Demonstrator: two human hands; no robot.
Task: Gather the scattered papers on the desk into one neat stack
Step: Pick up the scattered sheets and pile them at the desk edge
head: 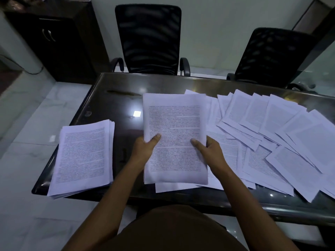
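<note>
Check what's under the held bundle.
A loose sheet pokes out past the near edge of the bundle, flat on the desk. How far it runs underneath, and anything else there, is covered.

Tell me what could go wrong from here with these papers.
The held bundle is pinched only at its sides by the left hand and right hand, so uneven sheets might slip out.
The stack lies at the desk's near left corner, reaching the rim, so a nudge could spill it.
Loose sheets overlap at right, and lowering the bundle could scatter them.
</note>
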